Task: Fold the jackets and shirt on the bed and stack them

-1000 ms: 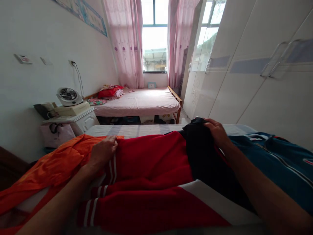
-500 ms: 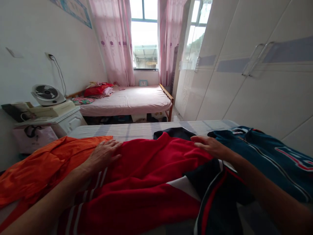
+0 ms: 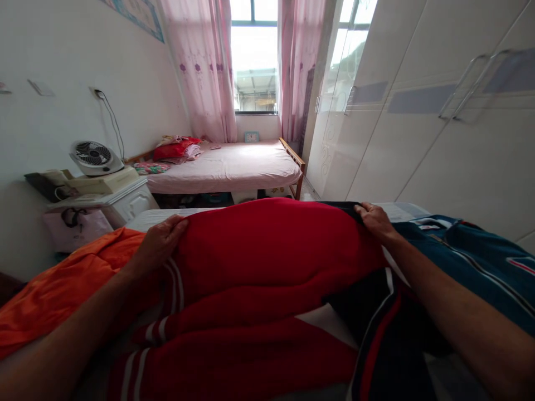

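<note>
A red jacket [image 3: 267, 250] with white-striped cuffs and dark, white-edged parts is spread in front of me, its far part raised and billowing. My left hand [image 3: 161, 239] is closed on its far left edge, near the striped ribbing. On the far right, my right hand [image 3: 374, 219] grips the edge where the red meets dark cloth. Beside my left forearm lies an orange garment [image 3: 75, 278]. A teal zip jacket [image 3: 463, 262] with a white-edged zip lies beyond my right forearm.
The garments lie on a bed with a pale sheet [image 3: 146, 220]. Beyond it stands a wooden bed [image 3: 246, 161] under a curtained window. A white cabinet [image 3: 129, 197] bearing a fan [image 3: 94, 156] is at the left; tall wardrobes [image 3: 438, 145] line the right.
Both hands have gone from lying on the red jacket to gripping its far edges. The cloth between them has lifted and smoothed out, covering the dark collar-like piece behind. The view has shifted slightly left.
</note>
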Motion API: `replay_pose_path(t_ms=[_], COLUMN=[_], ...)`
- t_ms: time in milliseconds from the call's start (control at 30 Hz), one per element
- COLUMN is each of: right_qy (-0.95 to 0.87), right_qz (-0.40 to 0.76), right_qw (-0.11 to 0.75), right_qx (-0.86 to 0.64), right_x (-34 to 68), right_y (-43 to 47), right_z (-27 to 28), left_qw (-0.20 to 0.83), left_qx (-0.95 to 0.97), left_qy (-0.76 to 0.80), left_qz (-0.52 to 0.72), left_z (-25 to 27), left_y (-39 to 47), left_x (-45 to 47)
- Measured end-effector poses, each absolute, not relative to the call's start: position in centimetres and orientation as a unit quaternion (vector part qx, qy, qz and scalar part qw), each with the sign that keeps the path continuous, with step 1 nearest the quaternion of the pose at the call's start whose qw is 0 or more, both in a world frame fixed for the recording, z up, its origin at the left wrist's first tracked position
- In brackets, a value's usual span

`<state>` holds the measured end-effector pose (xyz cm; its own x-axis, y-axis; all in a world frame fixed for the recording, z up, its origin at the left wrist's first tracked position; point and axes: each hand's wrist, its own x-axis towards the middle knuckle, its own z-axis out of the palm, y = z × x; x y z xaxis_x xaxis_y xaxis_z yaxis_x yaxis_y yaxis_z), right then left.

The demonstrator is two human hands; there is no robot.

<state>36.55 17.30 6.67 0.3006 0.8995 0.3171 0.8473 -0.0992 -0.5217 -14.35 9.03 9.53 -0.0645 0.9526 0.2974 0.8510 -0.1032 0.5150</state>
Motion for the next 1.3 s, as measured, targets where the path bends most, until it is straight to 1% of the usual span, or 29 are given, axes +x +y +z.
replay_pose_path(t_ms=[67, 133, 167, 233, 367, 467, 533, 633, 700, 800, 833, 900, 967, 1033, 1200, 1300], right_qy=[-0.573, -0.553, -0.543, -0.53, -0.524, -0.52, -0.523, -0.546, -0.582, -0.686, -0.725, -0.789, -0.821, -0.824, -0.81, -0.825], right_qz=[0.038, 0.0, -0.024, -0.058, -0.057, -0.074, -0.066, -0.021, -0.025, -0.034, -0.026, -0.008, -0.027, -0.065, -0.107, -0.138], right_qw=[0.36, 0.385, 0.387, 0.366, 0.302, 0.296, 0.275, 0.233, 0.233, 0.259, 0.262, 0.24, 0.211, 0.188, 0.129, 0.118], right_qx=[-0.735, -0.739, -0.745, -0.763, -0.794, -0.797, -0.804, -0.804, -0.778, -0.679, -0.637, -0.566, -0.53, -0.53, -0.562, -0.535], right_x=[36.9, 36.8, 36.6, 36.2, 35.5, 35.7, 36.1, 36.2, 35.9, 34.9, 34.6, 34.5, 35.1, 36.5, 39.6, 39.0], right_y=[17.8, 18.4, 18.7, 19.4, 20.3, 20.4, 20.4, 19.6, 18.0, 13.6, 11.7, 7.8, 4.4, 1.8, -0.9, -0.1], right_z=[7.3, 7.5, 7.5, 7.1, 6.2, 5.9, 5.8, 5.4, 5.2, 5.2, 5.2, 4.9, 4.1, 3.1, 1.7, 2.1], left_qw=[-0.021, -0.135, -0.173, -0.207, -0.205, -0.209, -0.214, -0.21, -0.199, -0.145, -0.101, -0.02, 0.006, -0.013, -0.137, -0.152], left_qx=[0.696, 0.69, 0.684, 0.686, 0.72, 0.727, 0.72, 0.709, 0.71, 0.736, 0.748, 0.769, 0.785, 0.804, 0.851, 0.849], left_qy=[0.675, 0.683, 0.684, 0.678, 0.654, 0.645, 0.651, 0.666, 0.668, 0.655, 0.648, 0.627, 0.599, 0.565, 0.465, 0.463], left_qz=[0.243, 0.197, 0.185, 0.164, 0.11, 0.105, 0.106, 0.1, 0.096, 0.092, 0.102, 0.124, 0.159, 0.185, 0.199, 0.202], left_z=[9.6, 9.3, 9.0, 8.3, 7.0, 7.0, 7.4, 8.0, 8.1, 7.5, 7.2, 6.3, 5.2, 4.0, 1.6, 1.4], left_y=[10.1, 11.4, 12.2, 13.6, 15.8, 16.6, 16.8, 16.3, 14.6, 9.5, 7.4, 2.9, -1.0, -3.9, -6.8, -6.8], left_x=[-14.0, -13.6, -13.3, -12.9, -12.3, -12.0, -11.8, -11.6, -11.3, -11.4, -11.6, -12.5, -13.7, -15.0, -16.0, -14.8])
